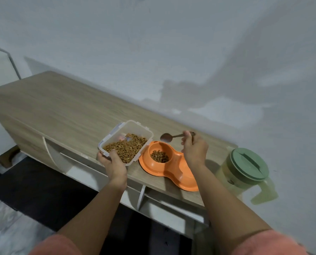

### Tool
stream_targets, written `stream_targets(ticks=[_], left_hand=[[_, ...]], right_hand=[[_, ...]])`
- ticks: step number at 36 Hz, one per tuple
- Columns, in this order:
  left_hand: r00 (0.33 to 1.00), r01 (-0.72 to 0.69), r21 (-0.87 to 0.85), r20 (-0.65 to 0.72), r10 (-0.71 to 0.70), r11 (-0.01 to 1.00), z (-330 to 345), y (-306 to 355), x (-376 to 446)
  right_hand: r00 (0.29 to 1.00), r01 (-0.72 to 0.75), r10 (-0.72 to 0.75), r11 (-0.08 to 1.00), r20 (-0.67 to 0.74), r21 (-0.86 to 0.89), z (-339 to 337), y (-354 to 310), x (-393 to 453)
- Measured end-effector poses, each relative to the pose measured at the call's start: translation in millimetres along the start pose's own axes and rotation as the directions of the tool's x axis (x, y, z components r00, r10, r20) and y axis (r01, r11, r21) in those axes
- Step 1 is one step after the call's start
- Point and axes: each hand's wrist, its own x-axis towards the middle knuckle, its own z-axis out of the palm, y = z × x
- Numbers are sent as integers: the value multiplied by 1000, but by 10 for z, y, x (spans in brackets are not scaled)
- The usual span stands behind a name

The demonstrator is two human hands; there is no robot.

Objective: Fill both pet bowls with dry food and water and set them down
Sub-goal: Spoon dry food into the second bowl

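An orange double pet bowl (173, 167) lies on the wooden cabinet top (65, 111). Its left cup holds some brown kibble (159, 156); my right forearm hides most of its right cup. A clear plastic container (126, 141) of kibble stands just left of the bowl, tilted, and my left hand (113, 163) grips its near corner. Above the bowl's far edge my right hand (195, 149) holds a brown spoon (169, 137) by the handle, and the spoon's bowl looks empty.
A translucent water pitcher with a green lid (249, 165) stands at the right end of the cabinet, near the wall. The cabinet's front edge and open shelves (153, 205) lie below my arms. Dark floor lies at lower left.
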Motion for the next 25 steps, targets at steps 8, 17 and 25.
stream_targets(ticks=[8, 17, 25], left_hand=[[1000, -13, 11, -6, 13, 1000, -25, 25, -67], [996, -55, -1, 69, 55, 998, -52, 41, -96], [993, -58, 26, 109, 55, 998, 18, 75, -124]], right_hand=[[997, 23, -42, 954, 58, 300, 88, -364, -32], [963, 3, -43, 989, 268, 148, 394, -403, -71], [932, -221, 162, 963, 324, 155, 523, -510, -51]])
